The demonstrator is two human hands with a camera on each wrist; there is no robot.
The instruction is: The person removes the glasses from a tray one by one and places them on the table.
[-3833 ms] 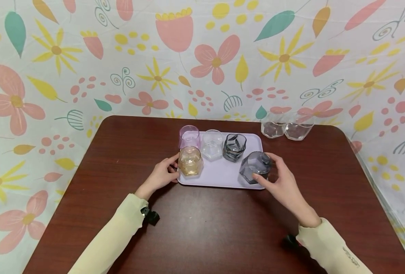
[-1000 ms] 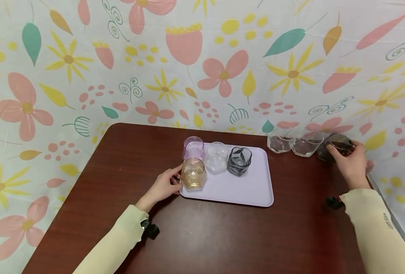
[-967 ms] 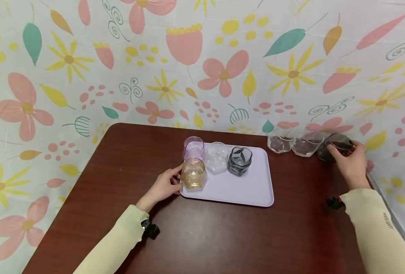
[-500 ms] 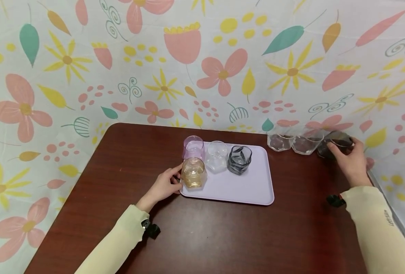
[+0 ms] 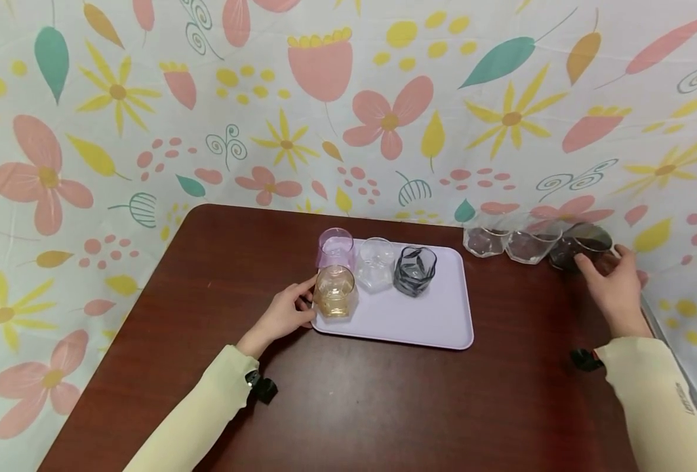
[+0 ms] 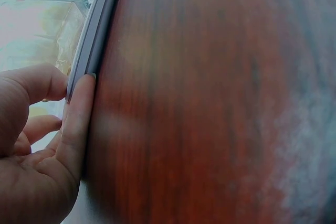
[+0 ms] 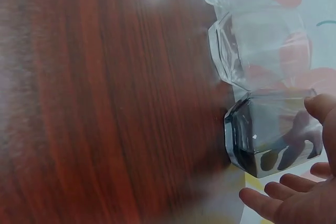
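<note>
My left hand (image 5: 283, 311) pinches the left edge of a pale lilac tray (image 5: 407, 324), thumb and fingers on its rim (image 6: 93, 30) in the left wrist view. Just inside that corner is an amber glass (image 5: 335, 295). Behind it stand a purple glass (image 5: 335, 250), a clear glass (image 5: 376, 267) and a dark grey faceted glass (image 5: 414, 274). At the back right, a smoky grey glass (image 5: 578, 246) stands upright on the table. Beside it is my right hand (image 5: 616, 292), its fingers spread and its thumb tip near the glass's rim (image 7: 307, 94).
Two clear glasses (image 5: 531, 246) stand in a row left of the smoky glass, along the back edge of the brown table (image 5: 348, 400). A flower-printed cloth (image 5: 206, 98) hangs right behind them. The tray lies left of this row.
The smoky glass went from the tray's right side to the end of the back row. My right hand has since loosened from it and drawn slightly right. My left hand stays at the tray.
</note>
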